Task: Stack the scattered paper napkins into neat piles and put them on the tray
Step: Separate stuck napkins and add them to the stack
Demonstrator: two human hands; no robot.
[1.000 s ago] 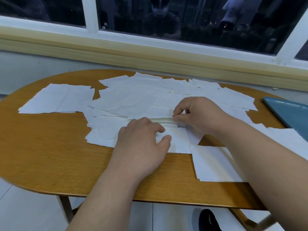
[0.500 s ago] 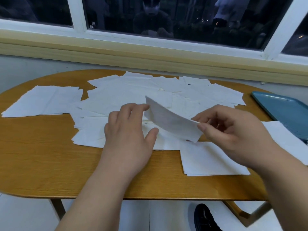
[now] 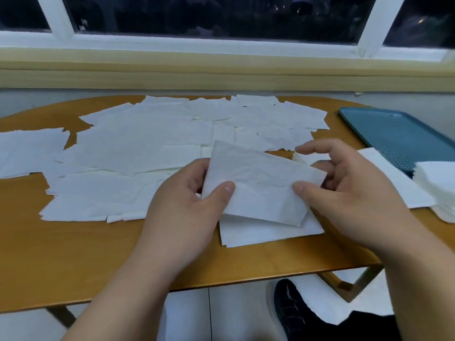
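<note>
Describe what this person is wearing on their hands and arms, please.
Bare throughout: the left hand and right hand carry no gloves, and no rings or watch show; the left forearm and right forearm are uncovered to the picture's edge, no sleeves in view.

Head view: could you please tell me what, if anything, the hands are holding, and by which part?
One napkin, above the table: the left hand pinches its left edge, the right hand its right edge.

Wooden table (image 3: pixel 73 254), dark window (image 3: pixel 221 13), tiled floor (image 3: pixel 234 316)
</note>
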